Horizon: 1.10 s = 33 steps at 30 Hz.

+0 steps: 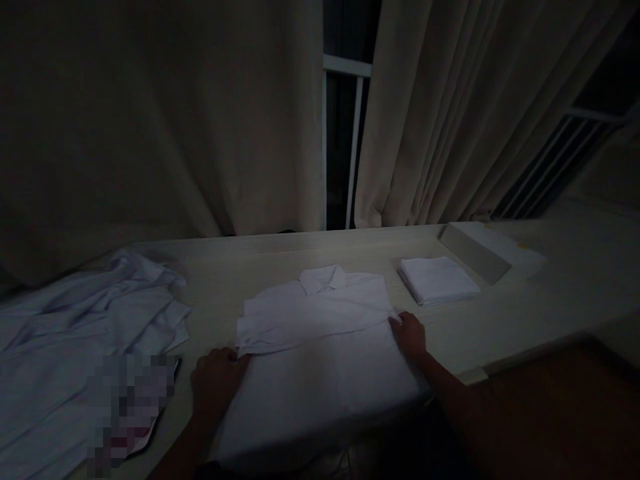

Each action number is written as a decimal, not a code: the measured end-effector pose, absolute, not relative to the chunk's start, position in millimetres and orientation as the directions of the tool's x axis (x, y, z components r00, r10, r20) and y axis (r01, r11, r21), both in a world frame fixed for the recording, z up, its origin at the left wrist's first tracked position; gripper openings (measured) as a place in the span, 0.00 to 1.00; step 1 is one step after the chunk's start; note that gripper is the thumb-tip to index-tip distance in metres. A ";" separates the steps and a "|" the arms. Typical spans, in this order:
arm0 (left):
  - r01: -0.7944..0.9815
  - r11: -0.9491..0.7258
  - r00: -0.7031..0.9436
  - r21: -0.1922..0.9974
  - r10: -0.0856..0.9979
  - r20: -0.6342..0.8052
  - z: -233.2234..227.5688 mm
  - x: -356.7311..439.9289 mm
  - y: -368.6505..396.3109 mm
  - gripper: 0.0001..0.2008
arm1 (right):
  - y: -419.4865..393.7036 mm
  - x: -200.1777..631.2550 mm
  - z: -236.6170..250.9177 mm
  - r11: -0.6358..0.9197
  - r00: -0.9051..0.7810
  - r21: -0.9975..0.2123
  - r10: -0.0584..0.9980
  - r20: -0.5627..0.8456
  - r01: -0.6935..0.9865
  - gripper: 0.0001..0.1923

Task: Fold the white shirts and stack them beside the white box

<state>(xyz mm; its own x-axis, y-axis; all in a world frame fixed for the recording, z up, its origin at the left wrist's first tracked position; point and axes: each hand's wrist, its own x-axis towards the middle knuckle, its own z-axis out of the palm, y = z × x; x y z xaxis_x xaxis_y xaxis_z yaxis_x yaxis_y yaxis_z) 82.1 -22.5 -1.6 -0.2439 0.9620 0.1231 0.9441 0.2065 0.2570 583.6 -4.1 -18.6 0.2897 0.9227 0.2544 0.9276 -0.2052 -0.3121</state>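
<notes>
A white collared shirt [320, 360] lies in front of me, its collar toward the window. Its upper part is folded across in a crease, and the lower part hangs over the near edge of the table. At the left end of that crease, my left hand [220, 373] pinches the cloth between thumb and fingers. My right hand [410, 335] grips the shirt's edge on the opposite side, fingers closed on the fabric. The light is dim, so fine details of the fingers are hard to see.
Rumpled white shirts [90, 333] lie in a pile at the left, beside a dark-edged flat object [155, 413] with a blurred face. A folded white cloth [440, 280] and a white box [490, 250] stand at the right. Beige curtains [240, 120] hang behind the table [530, 320].
</notes>
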 end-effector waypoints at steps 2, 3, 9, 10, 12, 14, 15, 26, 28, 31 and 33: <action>0.962 0.210 -0.233 0.174 0.965 0.121 -4.0 81.1 -21.6 0.22 | -3.6 583.0 -21.2 -0.223 0.302 -0.294 0.917 0.261 0.930 0.21; 0.969 0.205 -0.223 0.138 0.967 0.127 -5.3 80.8 -21.6 0.21 | -3.9 584.3 -23.4 -0.231 0.308 -0.285 0.914 0.263 0.930 0.21; 0.977 0.202 -0.211 0.067 0.962 0.175 -10.4 80.2 -23.5 0.18 | -0.9 593.0 -37.2 -0.283 0.369 -0.301 0.886 0.281 0.911 0.20; 0.978 0.200 -0.209 0.065 0.962 0.176 -10.3 80.4 -23.8 0.18 | -0.7 592.9 -38.2 -0.283 0.377 -0.313 0.876 0.299 0.906 0.19; 0.978 0.201 -0.209 0.063 0.962 0.177 -9.8 81.0 -24.4 0.18 | -1.6 592.2 -38.7 -0.233 0.354 -0.338 0.863 0.360 0.912 0.18; 0.977 0.198 -0.209 0.074 0.958 0.195 -9.7 81.5 -25.1 0.18 | -3.3 592.1 -38.3 -0.155 0.300 -0.350 0.861 0.411 0.924 0.20; 0.978 0.188 -0.202 0.088 0.956 0.212 -9.9 81.4 -25.4 0.18 | -3.9 592.6 -38.1 -0.132 0.282 -0.351 0.863 0.419 0.927 0.20; 0.948 0.116 -0.199 0.296 0.942 0.269 -24.3 64.0 -21.8 0.20 | -6.1 599.3 -36.3 -0.117 0.303 -0.410 0.851 0.428 0.905 0.21; 0.962 -0.002 -0.108 0.275 0.916 0.387 -28.3 62.9 -26.1 0.22 | -5.5 599.4 -29.8 -0.077 0.266 -0.405 0.860 0.435 0.911 0.22; 0.963 -0.227 0.130 0.145 0.863 0.489 -30.9 69.3 -34.0 0.25 | 6.0 600.1 -13.7 -0.077 0.243 -0.371 0.873 0.423 0.925 0.24; 0.953 -0.294 0.224 0.078 0.853 0.471 -30.4 76.4 -36.9 0.26 | 17.7 598.8 -0.9 -0.058 0.198 -0.333 0.894 0.403 0.941 0.22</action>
<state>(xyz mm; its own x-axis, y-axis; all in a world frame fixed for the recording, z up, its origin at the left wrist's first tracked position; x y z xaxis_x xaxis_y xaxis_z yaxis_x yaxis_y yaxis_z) 76.4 -36.9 -30.4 0.2241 0.8530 0.4713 0.9527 -0.2935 0.0783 598.8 17.7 -0.9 0.1976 0.8938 0.4027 0.9410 -0.0578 -0.3334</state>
